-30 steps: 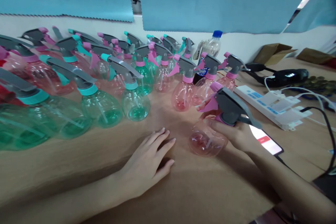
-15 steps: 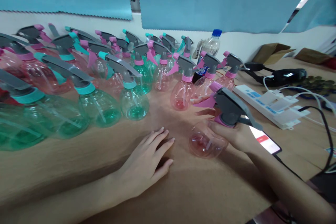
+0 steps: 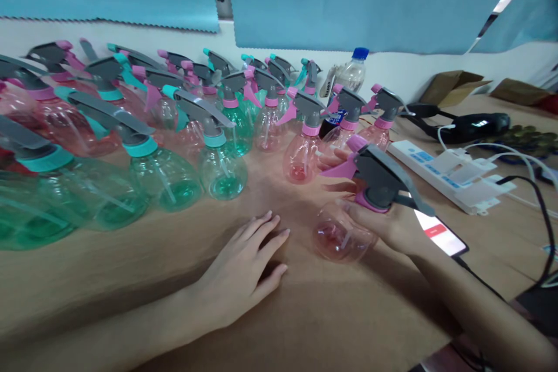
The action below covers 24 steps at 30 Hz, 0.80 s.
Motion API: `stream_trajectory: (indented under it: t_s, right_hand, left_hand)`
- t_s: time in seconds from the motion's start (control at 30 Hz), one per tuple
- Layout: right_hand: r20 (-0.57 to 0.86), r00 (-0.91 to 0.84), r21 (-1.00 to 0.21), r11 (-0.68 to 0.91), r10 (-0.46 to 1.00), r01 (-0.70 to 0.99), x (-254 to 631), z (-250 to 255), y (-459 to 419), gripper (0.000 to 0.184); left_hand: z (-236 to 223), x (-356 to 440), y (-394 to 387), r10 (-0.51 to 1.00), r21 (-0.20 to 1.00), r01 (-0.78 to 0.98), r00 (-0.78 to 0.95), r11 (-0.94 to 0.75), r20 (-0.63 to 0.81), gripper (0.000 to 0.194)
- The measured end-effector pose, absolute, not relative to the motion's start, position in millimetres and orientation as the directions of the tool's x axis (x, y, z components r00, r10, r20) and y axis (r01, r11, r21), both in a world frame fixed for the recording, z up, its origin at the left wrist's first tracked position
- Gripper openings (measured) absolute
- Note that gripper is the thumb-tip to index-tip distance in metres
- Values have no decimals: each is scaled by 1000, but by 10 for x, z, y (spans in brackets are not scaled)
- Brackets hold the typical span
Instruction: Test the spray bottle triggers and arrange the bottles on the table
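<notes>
My left hand [image 3: 244, 264] lies flat on the wooden table, palm down, fingers a little apart and nothing in it. To its right stands a clear pink spray bottle [image 3: 333, 241] with a grey and pink trigger head. My right hand [image 3: 392, 222] is around this bottle just below its collar, the thumb across the near side and the fingers reaching past the far side, partly hidden by the trigger. Beyond those fingertips is another pink spray bottle [image 3: 300, 157]. A small green spray bottle [image 3: 224, 171] stands ahead of my left hand.
Several green and pink spray bottles crowd the left and back of the table [image 3: 174, 256]. On the right are a white power strip [image 3: 440, 177] with chargers and cables, a lit phone [image 3: 442, 235] and a black device [image 3: 475, 128]. A blue-capped bottle [image 3: 353, 72] stands by the wall.
The fingers of my right hand have shifted very slightly upward behind the pink spray bottle's trigger. My left hand and the bottles stay where they were.
</notes>
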State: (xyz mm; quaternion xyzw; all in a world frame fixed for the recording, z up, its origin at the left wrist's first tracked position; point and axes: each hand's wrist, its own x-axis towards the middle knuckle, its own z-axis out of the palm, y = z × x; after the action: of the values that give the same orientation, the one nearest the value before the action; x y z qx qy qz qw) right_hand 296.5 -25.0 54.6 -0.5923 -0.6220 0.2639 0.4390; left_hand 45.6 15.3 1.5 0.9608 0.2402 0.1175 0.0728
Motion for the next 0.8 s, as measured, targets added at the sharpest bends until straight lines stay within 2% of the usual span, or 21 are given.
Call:
stream_trajectory:
  t_s: [0.13,0.3,0.53,0.7,0.8]
  right_hand:
    - [253,118,-847,161,960,507,2965,539,-252,15]
    - [244,135,-870,155,960,469,2955,544,-250,27]
    - [228,134,-872,141,965,469,2963,528,-250,27]
    - [254,142,-851,152,957,503,2971,527,-249,22]
    - [250,152,-846,139,956,514,2959,561,-252,9]
  left_hand:
    - [9,452,152,482,198,447,857,-872,185,43]
    - [8,446,153,479,201,443,856,-873,193,43]
    - [21,458,148,482,199,448,856,-872,186,42]
    - [23,455,158,484,207,447,855,-870,187,42]
    - [19,453,157,484,218,443,852,-870,201,41]
